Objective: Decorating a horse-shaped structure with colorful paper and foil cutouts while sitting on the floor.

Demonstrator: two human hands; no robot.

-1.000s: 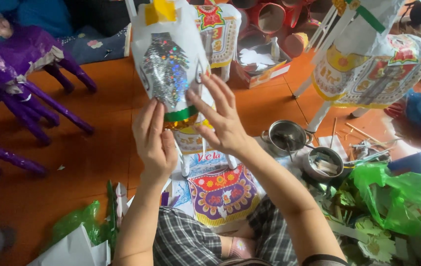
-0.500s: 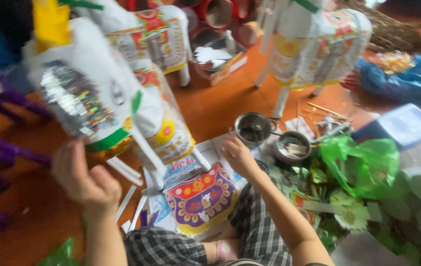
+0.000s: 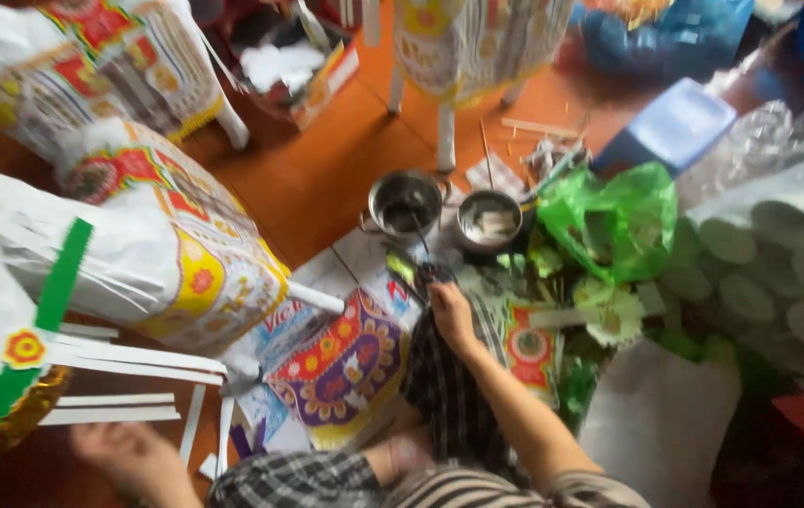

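Open carton (image 3: 294, 71), red-and-white sides, top centre on the floor. Blue flat box (image 3: 675, 122) upper right. Green plastic bag (image 3: 613, 221) just below it, crumpled. No screens.

At twelve o'clock we see two shiny metal pots (image 3: 408, 200); at nine, a matt printed-paper horse figure (image 3: 152, 246); glossy green plastic bag (image 3: 613, 221).

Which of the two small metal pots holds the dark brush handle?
The left metal pot: a dark handle sticks out towards the right hand. The right pot holds pale material.
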